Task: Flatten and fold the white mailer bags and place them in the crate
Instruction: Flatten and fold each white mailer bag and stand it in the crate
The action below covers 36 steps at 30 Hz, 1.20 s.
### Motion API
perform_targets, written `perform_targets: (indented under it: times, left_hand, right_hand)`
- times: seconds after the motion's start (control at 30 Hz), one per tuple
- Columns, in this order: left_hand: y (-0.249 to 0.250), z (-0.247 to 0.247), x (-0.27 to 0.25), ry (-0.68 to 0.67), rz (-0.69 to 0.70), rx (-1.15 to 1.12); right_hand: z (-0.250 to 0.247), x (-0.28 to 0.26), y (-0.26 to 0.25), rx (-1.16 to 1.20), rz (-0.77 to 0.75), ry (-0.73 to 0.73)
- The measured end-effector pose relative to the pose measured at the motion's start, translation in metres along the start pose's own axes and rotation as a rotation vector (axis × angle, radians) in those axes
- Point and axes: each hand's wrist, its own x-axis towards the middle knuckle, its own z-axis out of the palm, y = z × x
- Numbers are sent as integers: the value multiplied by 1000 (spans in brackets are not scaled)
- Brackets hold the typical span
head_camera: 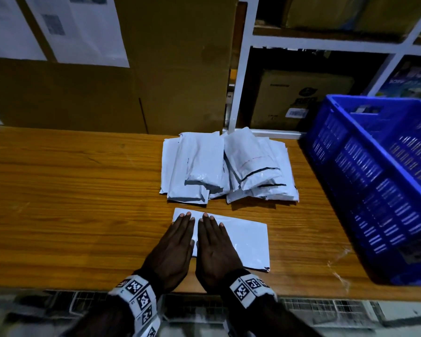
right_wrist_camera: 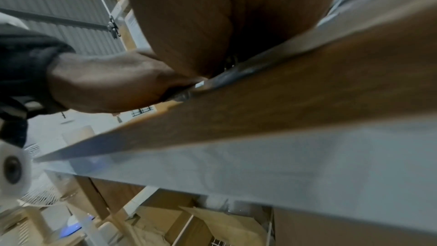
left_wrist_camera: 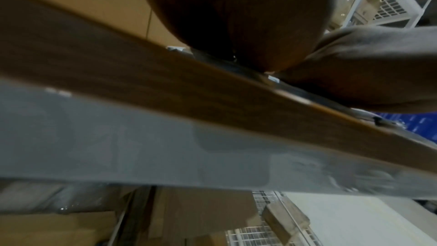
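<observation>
A flat white mailer bag (head_camera: pixel 248 237) lies on the wooden table (head_camera: pixel 71 203) near its front edge. My left hand (head_camera: pixel 178 237) and my right hand (head_camera: pixel 214 239) press side by side on the bag's left part, palms down, fingers straight. Behind the flat bag sits a pile of several white mailer bags (head_camera: pixel 226 166), puffy and overlapping. The blue crate (head_camera: pixel 374 186) stands at the table's right end. In the wrist views my left hand (left_wrist_camera: pixel 236 25) and my right hand (right_wrist_camera: pixel 212 25) fill the top, with the table edge below; the bag is barely visible there.
Large cardboard boxes (head_camera: pixel 107 81) stand against the back of the table on the left. A white shelf frame (head_camera: pixel 243 69) with boxes rises behind the pile. Crumpled clear tape or film (head_camera: pixel 338 263) lies on the table beside the crate.
</observation>
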Motion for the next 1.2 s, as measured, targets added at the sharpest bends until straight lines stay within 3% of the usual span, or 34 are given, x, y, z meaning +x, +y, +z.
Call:
perform_targets:
  times: [0.27,0.5,0.63,0.73,1.2]
  left_hand:
    - [-5,7,7,-82,-31,1]
    - [10,-12,7,9,-62,29]
    - [17,0,6,-12,-83,50]
    - [17,10,12,-32,-83,75]
    - [14,13,16,-54,-109,61]
  right_hand:
    - [10,5,6,50,21,29]
    - [-1,-4,6,-29,11,63]
    - [1,-7,12,-85,52,50]
    - [0,-4,22,-128,-6,25]
    - [-1,2,31,47,83,63]
